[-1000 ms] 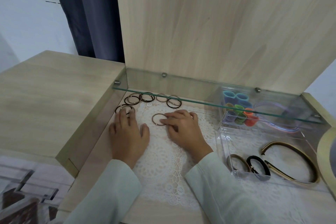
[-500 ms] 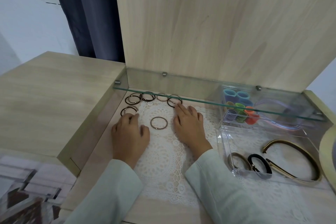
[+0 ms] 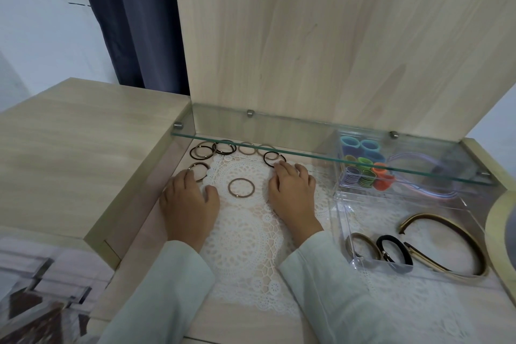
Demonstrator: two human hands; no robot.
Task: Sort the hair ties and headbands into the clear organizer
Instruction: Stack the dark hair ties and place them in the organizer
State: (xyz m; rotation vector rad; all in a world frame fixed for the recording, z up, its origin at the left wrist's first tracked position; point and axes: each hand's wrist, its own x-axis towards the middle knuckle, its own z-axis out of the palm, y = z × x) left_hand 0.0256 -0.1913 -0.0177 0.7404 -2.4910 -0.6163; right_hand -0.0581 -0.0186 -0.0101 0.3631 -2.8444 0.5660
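A brown hair tie (image 3: 241, 188) lies alone on the lace mat between my hands. My left hand (image 3: 188, 204) rests flat, its fingertips touching a dark brown tie (image 3: 200, 169). My right hand (image 3: 293, 193) lies flat too, its fingertips at a black tie (image 3: 274, 158). Several more brown and beige ties (image 3: 215, 148) lie in a row under the glass shelf. The clear organizer (image 3: 346, 220) stands at the right; its near part holds two ties (image 3: 393, 250) and a gold headband (image 3: 452, 246), its far part coloured ties (image 3: 363, 170).
A glass shelf (image 3: 307, 155) spans the recess just above the far ties. A raised wooden lid (image 3: 335, 36) stands behind. A wooden desk top (image 3: 78, 148) lies at the left, a round beige object (image 3: 499, 226) at the right edge.
My right hand let go of the brown tie, which now lies alone, and slid forward to the black tie. My left hand pulled back slightly from the dark brown tie.
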